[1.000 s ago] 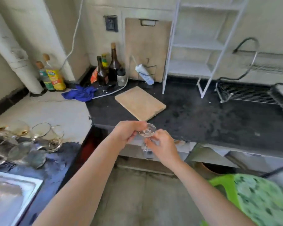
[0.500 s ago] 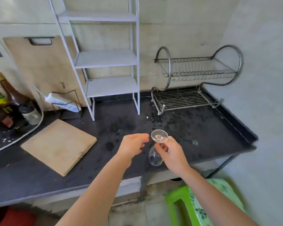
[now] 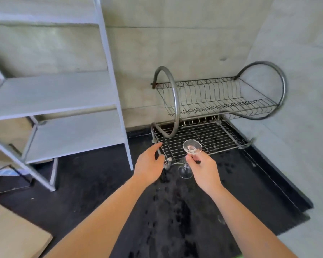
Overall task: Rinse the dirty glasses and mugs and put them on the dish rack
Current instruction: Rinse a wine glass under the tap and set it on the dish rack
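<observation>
Before the dish rack (image 3: pixel 213 135), the right hand (image 3: pixel 203 168) pinched an upturned wine glass (image 3: pixel 192 146), the left hand (image 3: pixel 149 164) loose and empty; a wet stem could slip.

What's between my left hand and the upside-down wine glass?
In the head view, the front-left corner of the silver wire dish rack shows between the left hand and the clear stemmed wine glass.
</observation>
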`<state>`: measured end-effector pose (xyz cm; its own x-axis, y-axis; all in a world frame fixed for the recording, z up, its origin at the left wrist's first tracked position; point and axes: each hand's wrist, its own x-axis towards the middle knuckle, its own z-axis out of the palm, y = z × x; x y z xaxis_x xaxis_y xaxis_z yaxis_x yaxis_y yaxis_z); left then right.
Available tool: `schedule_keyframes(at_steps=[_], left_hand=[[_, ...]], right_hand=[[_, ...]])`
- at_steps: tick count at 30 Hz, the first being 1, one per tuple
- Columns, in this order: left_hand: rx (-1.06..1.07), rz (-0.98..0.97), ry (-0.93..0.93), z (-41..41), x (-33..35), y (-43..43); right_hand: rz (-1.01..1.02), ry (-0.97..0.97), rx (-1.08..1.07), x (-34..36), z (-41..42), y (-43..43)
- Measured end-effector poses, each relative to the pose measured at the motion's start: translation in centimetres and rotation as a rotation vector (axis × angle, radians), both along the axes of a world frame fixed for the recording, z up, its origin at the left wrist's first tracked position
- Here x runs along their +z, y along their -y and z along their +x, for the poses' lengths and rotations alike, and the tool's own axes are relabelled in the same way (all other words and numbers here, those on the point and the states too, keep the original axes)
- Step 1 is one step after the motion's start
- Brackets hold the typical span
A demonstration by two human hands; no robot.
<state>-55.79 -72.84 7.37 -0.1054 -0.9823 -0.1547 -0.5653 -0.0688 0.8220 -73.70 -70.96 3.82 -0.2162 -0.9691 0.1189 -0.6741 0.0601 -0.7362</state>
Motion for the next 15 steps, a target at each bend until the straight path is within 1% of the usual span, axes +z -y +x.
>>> schedule_keyframes(at_steps=[3, 5, 7, 9, 11, 14, 15], left_hand=[[-0.137, -0.111, 0.074, -1.6, 0.0, 3.2], [-0.185, -0.174, 0.168, -2.3, -0.2, 4.7], [-0.162, -0.199, 0.202, -2.6, -1.0, 5.6], [-0.143, -0.243, 0.169, -2.5, -2.0, 6.0], [-0.128, -0.261, 0.151, -2.3, -2.7, 6.2], [-0.106, -0.262, 0.159, -2.5, -2.8, 6.4], [-0.104, -0.272, 0.167, -2.6, -2.8, 6.4]], right_hand=[[0.004, 0.037, 0.02, -1.3, -0.9, 4.7], [-0.023, 0.031, 0.048, -1.9, -1.1, 7.5], [-0.031, 0.032, 0.081, -2.7, -1.3, 10.2], [-0.002, 0.036, 0.099, -3.5, -1.3, 13.1], [0.013, 0.096, 0.109, -4.5, -1.2, 15.8], [-0.046, 0.096, 0.203, -5.7, -0.7, 18.3], [-0.054, 0.13, 0.231, -6.3, -0.4, 19.2]])
